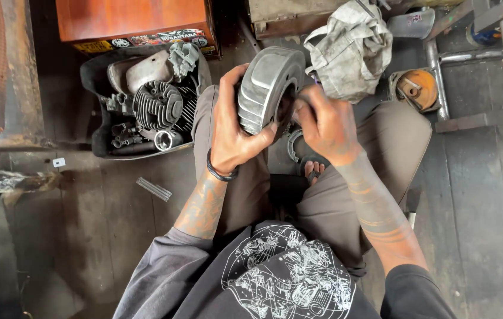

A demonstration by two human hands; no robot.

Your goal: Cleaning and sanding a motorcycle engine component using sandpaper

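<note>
Grey cast metal, ribbed along its rim, the round engine cover (266, 88) sits above the person's lap, the left hand (231, 133) in a closed grip around its finned edge while the right hand (322, 124) pinches at its open face. It looks stiff, fairly heavy and greasy, best held by the fins. Beyond lie a tray (101, 147) with a finned cylinder head (157, 105) and a dirty rag (349, 50).

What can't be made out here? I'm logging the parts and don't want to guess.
Head view only:
- Inside of the grey finned engine cover: turned away, and the right hand blocks its opening.
- Right fingers: tips hidden inside the cover.
- Small parts in the black tray: too small and jumbled.
- Ring-shaped part between the knees: mostly behind the right hand.
</note>
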